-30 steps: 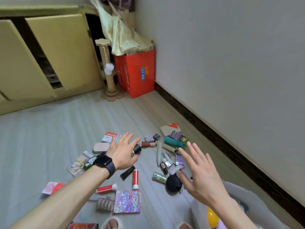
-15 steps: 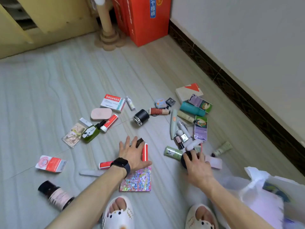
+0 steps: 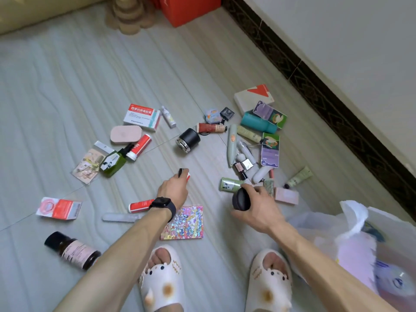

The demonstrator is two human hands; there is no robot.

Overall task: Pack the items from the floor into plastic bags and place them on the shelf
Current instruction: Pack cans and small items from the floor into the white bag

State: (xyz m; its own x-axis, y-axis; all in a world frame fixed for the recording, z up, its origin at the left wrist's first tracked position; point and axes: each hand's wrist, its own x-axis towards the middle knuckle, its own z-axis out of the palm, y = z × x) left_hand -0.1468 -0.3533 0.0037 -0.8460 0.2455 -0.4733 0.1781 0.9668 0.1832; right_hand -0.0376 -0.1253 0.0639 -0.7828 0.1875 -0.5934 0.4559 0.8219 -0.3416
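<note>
Several small items lie scattered on the grey floor. My left hand (image 3: 174, 191), with a dark watch on the wrist, is closed around a red tube and a black tube (image 3: 183, 173) whose ends stick out past the fingers. My right hand (image 3: 258, 207) grips a round black case (image 3: 241, 199), lifted just off the floor. A white plastic bag (image 3: 351, 235) with things inside sits at the right, beside my right forearm. A colourful square box (image 3: 183, 222) lies under my left wrist.
A dark brown bottle (image 3: 72, 249) lies at the lower left. A red and white box (image 3: 59, 208), a medicine box (image 3: 141, 117), a black cylinder (image 3: 188, 140) and a teal bottle (image 3: 257, 122) lie further out. The wall's dark skirting (image 3: 337, 113) runs along the right. My slippered feet (image 3: 161, 278) stand below.
Both hands came down to the floor and closed: the left on the tubes, the right on the black case, which is now lifted. The view tilted further down.
</note>
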